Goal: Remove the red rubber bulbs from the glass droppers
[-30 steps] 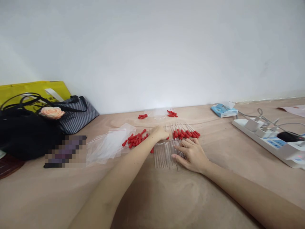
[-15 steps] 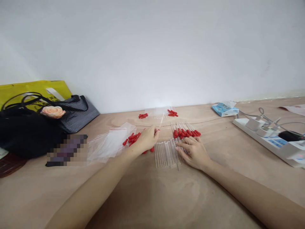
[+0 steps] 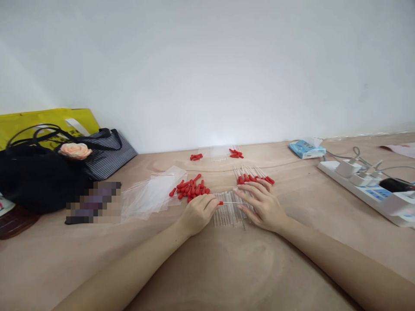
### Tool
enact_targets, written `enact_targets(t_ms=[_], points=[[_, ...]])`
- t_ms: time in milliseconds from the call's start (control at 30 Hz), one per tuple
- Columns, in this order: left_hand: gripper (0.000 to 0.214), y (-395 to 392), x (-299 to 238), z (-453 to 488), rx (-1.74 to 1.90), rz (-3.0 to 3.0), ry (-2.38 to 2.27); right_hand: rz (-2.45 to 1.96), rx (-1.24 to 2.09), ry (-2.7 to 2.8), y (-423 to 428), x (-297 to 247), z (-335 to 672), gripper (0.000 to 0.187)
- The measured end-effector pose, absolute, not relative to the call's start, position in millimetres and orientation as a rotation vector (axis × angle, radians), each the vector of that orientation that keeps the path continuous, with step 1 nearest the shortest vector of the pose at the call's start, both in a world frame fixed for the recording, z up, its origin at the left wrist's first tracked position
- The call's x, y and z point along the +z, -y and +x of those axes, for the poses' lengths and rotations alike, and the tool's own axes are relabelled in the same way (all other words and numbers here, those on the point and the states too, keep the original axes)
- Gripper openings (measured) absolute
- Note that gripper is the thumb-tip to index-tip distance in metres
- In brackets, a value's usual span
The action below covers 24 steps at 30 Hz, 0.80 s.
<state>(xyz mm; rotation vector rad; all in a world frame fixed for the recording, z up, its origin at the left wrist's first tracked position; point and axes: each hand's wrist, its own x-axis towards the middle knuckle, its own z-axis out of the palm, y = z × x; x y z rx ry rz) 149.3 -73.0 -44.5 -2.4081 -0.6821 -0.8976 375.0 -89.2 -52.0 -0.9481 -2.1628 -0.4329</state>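
Note:
My left hand [image 3: 198, 212] is closed on the red bulb end of a glass dropper [image 3: 230, 203], whose clear tube points right over a row of loose glass tubes [image 3: 227, 218]. With its fingers apart, my right hand [image 3: 266, 206] hovers at the right side of that row, near the dropper's far end; whether it touches the tube I cannot tell. A pile of red rubber bulbs [image 3: 191, 189] lies just beyond my left hand. Several droppers with red bulbs fitted [image 3: 248, 178] lie behind my right hand, which partly covers them.
Clear plastic zip bags [image 3: 152, 194] lie left of the bulbs. At the back is a filled clear bag [image 3: 218, 153] between small groups of red bulbs. A power strip [image 3: 366, 194] and a blue tissue pack [image 3: 306, 149] are on the right; bags [image 3: 106, 153] stand on the left.
My left hand has drawn back toward me, turning the dropper from pointing away to lying sideways toward my right hand. My right hand's fingers have lifted and spread.

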Motion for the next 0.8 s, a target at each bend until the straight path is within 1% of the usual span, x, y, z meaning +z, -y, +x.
enact_targets(t_ms=[100, 233, 333, 467, 800], points=[[0.01, 73.3, -45.3, 153.9, -0.931, -2.384, 0.606, -0.885, -0.459, 2.198, 89.7, -52.4, 368.4, 0.024], [0.011, 73.4, -46.2, 155.5, -0.975, -2.403, 0.581, -0.838, -0.423, 2.167, 88.7, -54.1, 362.2, 0.018], [0.014, 74.6, -44.8, 156.0, -0.967, -2.463, 0.655, -0.789, -0.394, 2.151, 89.1, -55.4, 361.6, 0.021], [0.025, 75.2, -42.3, 156.8, -0.88, -2.594, 0.708, -0.731, -0.424, 2.148, 90.4, -56.7, 362.8, 0.025], [0.018, 72.1, -49.1, 155.4, -0.964, -2.601, 0.596, -0.66, -0.468, 2.243, 88.6, -56.8, 358.2, 0.025]])
